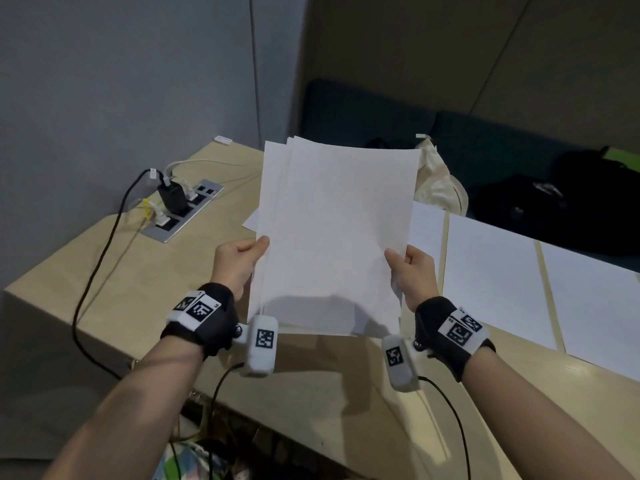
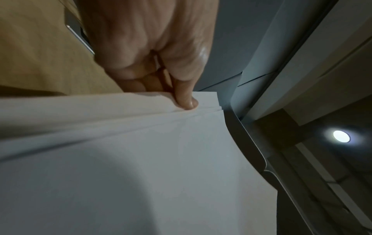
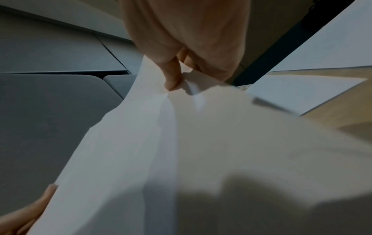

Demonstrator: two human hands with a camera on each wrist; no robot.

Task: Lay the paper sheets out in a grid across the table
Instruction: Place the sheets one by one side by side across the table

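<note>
I hold a stack of white paper sheets (image 1: 334, 237) upright in the air over the beige table (image 1: 194, 271). My left hand (image 1: 239, 261) grips its left edge, thumb on top, and the left wrist view shows the thumb (image 2: 186, 97) pressing the fanned stack (image 2: 141, 159). My right hand (image 1: 412, 271) grips the right edge. In the right wrist view its thumb (image 3: 173, 76) pinches the top sheet (image 3: 181, 143), which buckles away from the others. Three sheets (image 1: 495, 282) lie flat in a row on the table to the right.
A recessed power strip (image 1: 183, 209) with plugs and cables sits at the table's far left. A cream cloth bag (image 1: 440, 181) lies beyond the stack. Dark bags (image 1: 554, 202) rest on a bench behind the table. Bare tabletop (image 1: 329, 393) shows in front of me.
</note>
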